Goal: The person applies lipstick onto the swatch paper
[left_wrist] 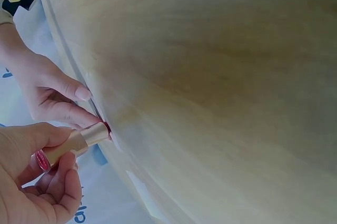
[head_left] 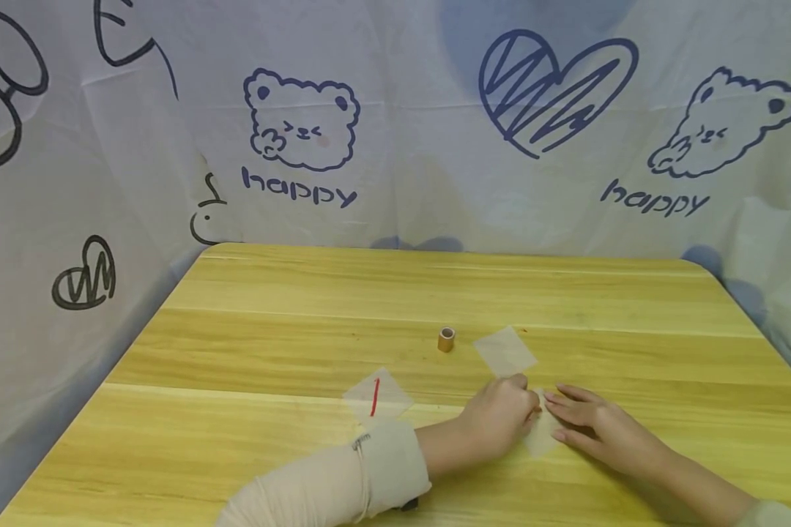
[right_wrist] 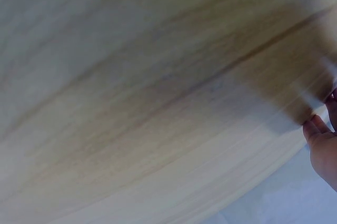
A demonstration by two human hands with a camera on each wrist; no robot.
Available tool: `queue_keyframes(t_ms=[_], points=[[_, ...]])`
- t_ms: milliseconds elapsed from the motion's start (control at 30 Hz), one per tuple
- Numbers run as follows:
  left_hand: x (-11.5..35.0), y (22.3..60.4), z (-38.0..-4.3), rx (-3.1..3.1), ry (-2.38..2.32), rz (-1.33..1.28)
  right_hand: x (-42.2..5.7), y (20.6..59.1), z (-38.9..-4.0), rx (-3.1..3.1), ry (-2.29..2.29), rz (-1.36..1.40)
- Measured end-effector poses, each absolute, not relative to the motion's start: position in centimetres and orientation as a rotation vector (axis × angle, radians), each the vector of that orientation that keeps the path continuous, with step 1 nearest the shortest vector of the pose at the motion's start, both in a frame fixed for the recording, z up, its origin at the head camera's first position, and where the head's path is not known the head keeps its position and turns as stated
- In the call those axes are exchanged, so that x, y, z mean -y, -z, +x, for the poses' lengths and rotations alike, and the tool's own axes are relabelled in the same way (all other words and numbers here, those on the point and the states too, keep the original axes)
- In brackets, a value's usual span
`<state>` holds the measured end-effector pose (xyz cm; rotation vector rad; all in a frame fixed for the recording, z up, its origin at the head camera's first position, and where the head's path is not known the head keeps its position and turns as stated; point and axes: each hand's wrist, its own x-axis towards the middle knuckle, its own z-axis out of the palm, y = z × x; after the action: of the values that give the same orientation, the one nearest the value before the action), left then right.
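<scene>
My left hand (head_left: pixel 504 413) grips a gold lipstick tube (left_wrist: pixel 73 148) between thumb and fingers, its red tip down at a small translucent sheet (head_left: pixel 539 440). A red disc shows on the tube's other end. Across from it, my right hand (head_left: pixel 609 432) lies with fingers extended, fingertips on the sheet's right edge. The right wrist view catches only part of this hand at its right edge. To the left, a second sheet (head_left: pixel 395 399) bears one red stroke (head_left: pixel 375 397). Behind the left hand lies a third, unmarked sheet (head_left: pixel 504 350).
A short gold lipstick cap (head_left: pixel 445 340) stands open end up, left of the third sheet. Everything rests on a wood-grain table (head_left: pixel 270 329) with rounded far corners. White cloth (head_left: pixel 409 146) with drawn hearts and bears hangs behind and at the sides.
</scene>
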<state>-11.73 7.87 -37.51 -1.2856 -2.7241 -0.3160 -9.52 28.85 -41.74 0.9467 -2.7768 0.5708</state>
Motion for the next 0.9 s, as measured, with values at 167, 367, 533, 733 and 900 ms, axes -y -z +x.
queue_keyframes(t_ms=[167,367,533,733,900], points=[[-7.73,37.4,-11.46,2.731,0.308,-1.305,-28.87,41.79,-9.5,2.764,-0.561,0.948],[-7.73,37.15,-11.13,2.747,0.317,-1.291,-28.88,41.81,-9.46,2.768,-0.568,0.942],[-7.71,37.22,-11.0,2.744,0.31,-1.307,-28.91,41.83,-9.48,2.772,-0.583,0.943],[-7.62,37.25,-10.85,2.756,0.299,-1.337,-28.95,41.87,-9.52,2.783,-0.588,0.942],[-7.58,37.12,-10.68,2.763,0.302,-1.354,-28.98,41.95,-9.53,2.786,-0.578,0.936]])
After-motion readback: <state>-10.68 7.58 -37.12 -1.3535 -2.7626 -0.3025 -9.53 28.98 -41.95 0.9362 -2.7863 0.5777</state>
